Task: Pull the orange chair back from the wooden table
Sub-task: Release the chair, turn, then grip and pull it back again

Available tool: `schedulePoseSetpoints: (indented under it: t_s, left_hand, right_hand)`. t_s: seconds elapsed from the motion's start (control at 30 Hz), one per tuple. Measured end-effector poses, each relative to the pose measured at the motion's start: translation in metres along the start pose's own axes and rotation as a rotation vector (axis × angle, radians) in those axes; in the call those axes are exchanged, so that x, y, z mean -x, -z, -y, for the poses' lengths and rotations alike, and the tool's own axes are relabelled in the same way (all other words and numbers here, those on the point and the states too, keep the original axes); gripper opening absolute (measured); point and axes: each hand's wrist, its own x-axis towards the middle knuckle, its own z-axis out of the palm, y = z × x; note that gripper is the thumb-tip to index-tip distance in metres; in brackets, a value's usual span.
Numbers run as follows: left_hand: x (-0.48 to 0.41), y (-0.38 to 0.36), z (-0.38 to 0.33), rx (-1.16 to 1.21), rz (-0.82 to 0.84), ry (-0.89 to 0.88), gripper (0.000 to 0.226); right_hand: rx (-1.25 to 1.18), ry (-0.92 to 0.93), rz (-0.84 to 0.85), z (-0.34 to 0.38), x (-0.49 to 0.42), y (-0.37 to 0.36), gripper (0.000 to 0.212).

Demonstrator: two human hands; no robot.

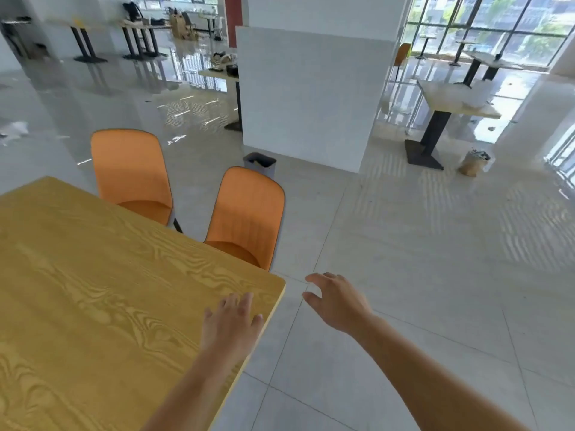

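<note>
Head view.

A: Item one, the carrier?

B: Wooden table (93, 290), yellow grain top. Its left and near sides are cut off by the frame, and only the far right corner shows whole. Legs hidden.

A: Item two, the task's thing?

B: Nearer orange chair (249, 213), upright at the table's far edge, just beside that corner. The backrest is in plain view. The seat runs under the tabletop, so only its rear part shows, and the legs are hidden. It is not pulled out.

A: Item three?

B: Farther orange chair (130, 172), same far edge, further left, seat likewise half covered. One dark leg (177, 225) shows below it.

A: Hands?

B: Left hand (231, 321), palm down over the tabletop by the right edge, near the corner. The fingers are straight and spread, holding nothing. Whether it touches the wood, cannot tell. Right hand (336, 301), off the table, over the floor just past the corner. The fingers are loosely curved, the thumb is apart and the hand is empty. It is clear of the nearer chair.

A: Sundries?

B: Grey bin (259, 164) behind the nearer chair, at the foot of a white pillar (311, 98), contents hard to make out. Pale pedestal table (457, 101) at right, top washed out by glare. Bag (474, 163) on the floor near its base, contents unclear. The furniture further back is too blurred to list.
</note>
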Motion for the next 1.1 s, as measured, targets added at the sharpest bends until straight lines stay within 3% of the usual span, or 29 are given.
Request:
schedulePoseSetpoints:
  t_s: [0.3, 0.6, 0.8, 1.1]
  left_hand:
    - [-0.133, 0.004, -0.045, 0.012, -0.046, 0.153, 0.056]
    - [-0.272, 0.02, -0.128, 0.07, -0.114, 0.429, 0.051]
    - [-0.33, 0.034, -0.14, 0.18, -0.168, 0.605, 0.054]
    - [-0.453, 0.025, -0.124, 0.381, -0.254, 0.776, 0.044]
  right_hand:
    - [0.014, 0.142, 0.094, -0.068, -0.158, 0.017, 0.045]
    - [0.122, 0.456, 0.225, -0.134, -0.346, 0.059, 0.046]
    - [0.123, 0.635, 0.274, -0.129, -0.44, 0.074, 0.045]
    - [0.151, 0.889, 0.348, -0.081, -0.584, 0.041, 0.046]
